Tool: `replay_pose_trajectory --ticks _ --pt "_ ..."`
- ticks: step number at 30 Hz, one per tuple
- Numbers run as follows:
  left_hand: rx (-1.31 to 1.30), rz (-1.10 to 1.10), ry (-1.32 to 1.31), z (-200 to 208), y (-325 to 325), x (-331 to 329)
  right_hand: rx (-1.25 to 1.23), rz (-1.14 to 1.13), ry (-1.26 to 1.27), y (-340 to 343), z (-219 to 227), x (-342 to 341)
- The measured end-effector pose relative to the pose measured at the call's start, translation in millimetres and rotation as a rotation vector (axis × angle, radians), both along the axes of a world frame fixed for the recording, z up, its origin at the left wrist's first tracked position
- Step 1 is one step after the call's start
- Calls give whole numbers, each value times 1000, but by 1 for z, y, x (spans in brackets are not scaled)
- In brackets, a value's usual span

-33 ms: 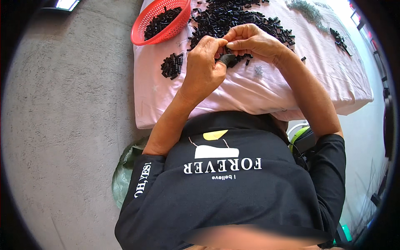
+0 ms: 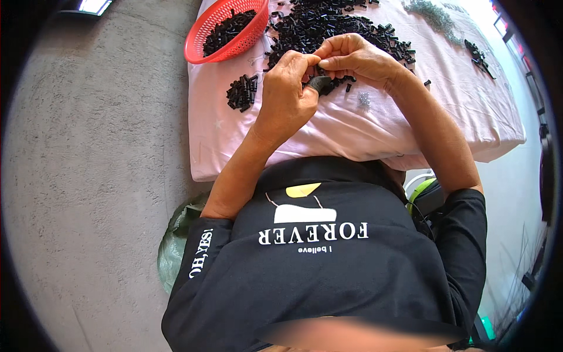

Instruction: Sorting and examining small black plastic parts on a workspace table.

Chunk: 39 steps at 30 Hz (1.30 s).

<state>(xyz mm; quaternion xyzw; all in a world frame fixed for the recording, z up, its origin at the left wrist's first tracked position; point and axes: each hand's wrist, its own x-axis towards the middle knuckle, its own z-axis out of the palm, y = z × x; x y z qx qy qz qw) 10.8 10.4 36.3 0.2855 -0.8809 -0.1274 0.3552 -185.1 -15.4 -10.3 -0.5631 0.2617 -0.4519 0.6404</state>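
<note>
My left hand (image 2: 290, 88) and my right hand (image 2: 359, 58) meet above the near edge of a wide heap of small black tube-like plastic pieces (image 2: 328, 26). Both are closed in a pinch, fingertips touching. The left thumb wears a black cover (image 2: 319, 83). Whatever the fingertips pinch is small and mostly hidden by the fingers; a dark bit shows between them. Left of my left hand lies a smaller pile of black pieces (image 2: 242, 92). A small cluster of clear or silvery bits (image 2: 363, 101) rests on the cloth below my right hand.
A red plastic basket (image 2: 255, 39) with black pieces in it stands at the far left of the table, which has a pink cloth (image 2: 223, 149). Far right are a spread of small clear-greenish parts (image 2: 437, 20) and a dark cluster (image 2: 479, 57). A greenish plastic bag (image 2: 170, 258) lies low at left.
</note>
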Motion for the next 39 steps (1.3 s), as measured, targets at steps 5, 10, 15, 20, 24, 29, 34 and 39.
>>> replay_pose_trajectory --ticks 5,10,15,20,24,29,34,39 --pt "2 9 34 2 3 0 -3 0 -6 2 3 2" --pt "7 14 5 3 2 1 -5 18 7 1 3 0" --pt "61 53 -16 2 -6 9 42 -11 -13 1 0 4" --pt "-11 318 -79 -17 -45 70 38 -245 64 -10 5 -28" --pt "53 547 -266 -34 -62 120 -98 -455 450 -14 6 -35" --pt "20 607 -303 -41 -64 128 -240 -502 610 -13 1 -26" --pt "-23 416 -132 -21 -53 99 -332 -466 698 -5 6 -18" --pt "12 213 -112 -10 -43 42 -426 -474 803 1 9 -11"
